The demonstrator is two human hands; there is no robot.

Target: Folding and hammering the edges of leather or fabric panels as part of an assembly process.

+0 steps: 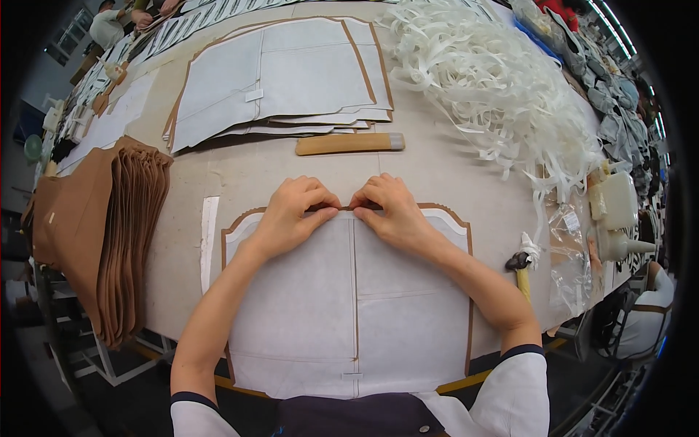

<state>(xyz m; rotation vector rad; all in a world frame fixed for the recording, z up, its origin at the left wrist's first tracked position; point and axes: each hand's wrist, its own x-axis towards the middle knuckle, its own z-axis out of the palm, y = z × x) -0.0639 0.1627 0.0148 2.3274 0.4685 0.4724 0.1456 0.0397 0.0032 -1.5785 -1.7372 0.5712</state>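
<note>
A brown panel with a whitish backing (291, 313) lies flat before me at the table's front edge, its seams running down the middle and across. At the middle of its far edge, my left hand (295, 215) pinches the brown border between thumb and fingers. Close beside it, my right hand (393, 215) grips the same border in a like pinch. A small gap separates the two hands, right at the centre seam. Part of the far edge is hidden under my fingers.
Beyond lie stacked similar panels (306, 73) and a tan bar (349, 143). Folded brown pieces (120, 233) hang over the left edge. At right are tangled white strips (495, 87), a hammer-like tool (521, 273), clear plastic bags (568, 255) and white plastic bottles (619, 202). Other people work farther off.
</note>
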